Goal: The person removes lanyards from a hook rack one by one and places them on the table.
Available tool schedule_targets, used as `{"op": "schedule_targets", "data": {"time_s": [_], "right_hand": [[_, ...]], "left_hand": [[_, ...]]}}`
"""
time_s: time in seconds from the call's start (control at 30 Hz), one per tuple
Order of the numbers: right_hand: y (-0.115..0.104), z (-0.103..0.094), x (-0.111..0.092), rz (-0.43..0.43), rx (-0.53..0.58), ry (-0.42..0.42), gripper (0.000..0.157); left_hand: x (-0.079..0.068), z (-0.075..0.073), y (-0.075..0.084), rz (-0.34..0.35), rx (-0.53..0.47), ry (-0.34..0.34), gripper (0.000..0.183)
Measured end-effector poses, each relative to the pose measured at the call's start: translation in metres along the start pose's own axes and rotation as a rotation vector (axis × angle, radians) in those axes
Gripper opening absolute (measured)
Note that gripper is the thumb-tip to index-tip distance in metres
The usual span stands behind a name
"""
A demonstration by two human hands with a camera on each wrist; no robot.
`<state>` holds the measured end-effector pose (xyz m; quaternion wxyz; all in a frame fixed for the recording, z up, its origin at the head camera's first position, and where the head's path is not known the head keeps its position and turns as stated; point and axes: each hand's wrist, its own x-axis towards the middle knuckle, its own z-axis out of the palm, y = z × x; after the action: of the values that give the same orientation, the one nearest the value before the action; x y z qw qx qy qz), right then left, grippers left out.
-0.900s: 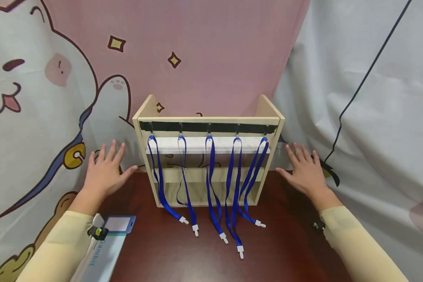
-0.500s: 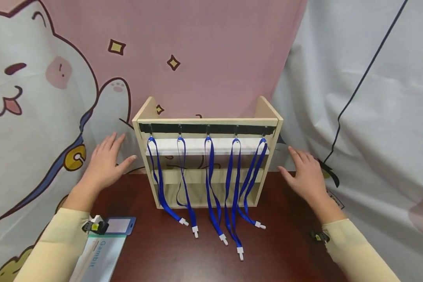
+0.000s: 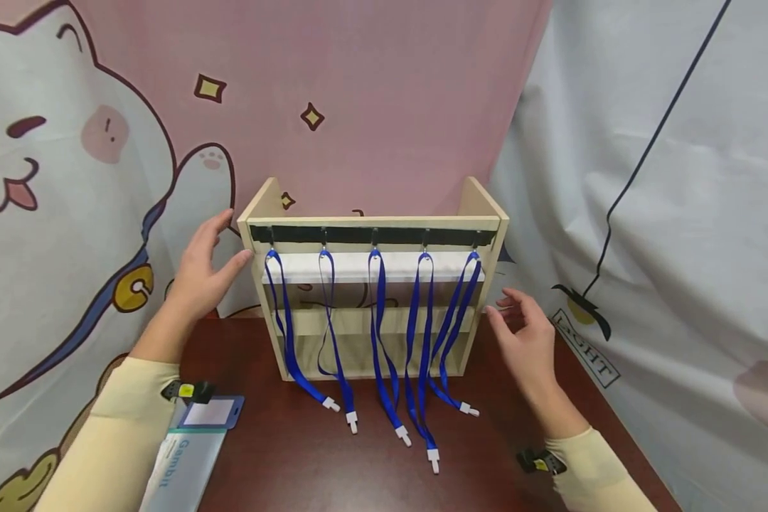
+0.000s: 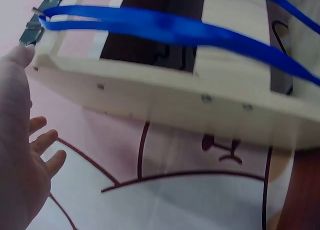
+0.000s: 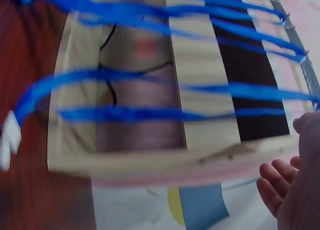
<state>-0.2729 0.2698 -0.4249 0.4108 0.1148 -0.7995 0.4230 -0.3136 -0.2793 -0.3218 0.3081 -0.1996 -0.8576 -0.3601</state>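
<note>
A pale wooden rack (image 3: 384,221) stands on the dark red table (image 3: 294,462), with several blue lanyards (image 3: 382,313) hanging from hooks along its black strip (image 3: 348,235). White clips (image 3: 403,435) at their lower ends lie on the table. My left hand (image 3: 200,274) is raised beside the rack's upper left corner, thumb towards the edge; whether it touches cannot be told. My right hand (image 3: 526,348) is beside the right side panel, its fingers loosely bent. Neither hand holds anything. In the left wrist view, the left side panel (image 4: 150,95) runs past my fingers.
At the left on the table lie a white box lettered Gambit (image 3: 188,462) and a blue-framed badge holder (image 3: 214,412), partly behind my left sleeve. A pink printed cloth (image 3: 390,107) hangs behind the rack, and a white cloth (image 3: 678,213) hangs at the right.
Both hands have moved inwards towards the rack's sides, the left one rising and the right one lowering. Their spread fingers have relaxed and bent a little. The lanyards hang as before.
</note>
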Motion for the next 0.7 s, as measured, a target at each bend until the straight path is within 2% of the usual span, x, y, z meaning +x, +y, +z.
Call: {"op": "schedule_targets", "data": {"time_s": [0.13, 0.37, 0.5, 0.7], "right_hand": [[-0.011, 0.016, -0.01, 0.034, 0.058, 0.031, 0.039], [-0.025, 0.041, -0.02, 0.085, 0.104, 0.051, 0.05], [-0.031, 0.052, -0.023, 0.134, 0.126, 0.041, 0.052], [-0.037, 0.067, -0.026, 0.164, 0.049, 0.025, 0.055]], "left_hand": [[0.009, 0.007, 0.007, 0.035, -0.111, 0.065, 0.073], [0.023, 0.016, 0.017, 0.001, -0.337, 0.14, 0.062], [0.03, 0.021, 0.022, 0.034, -0.404, 0.151, 0.056], [0.033, 0.024, 0.024, 0.049, -0.442, 0.16, 0.043]]}}
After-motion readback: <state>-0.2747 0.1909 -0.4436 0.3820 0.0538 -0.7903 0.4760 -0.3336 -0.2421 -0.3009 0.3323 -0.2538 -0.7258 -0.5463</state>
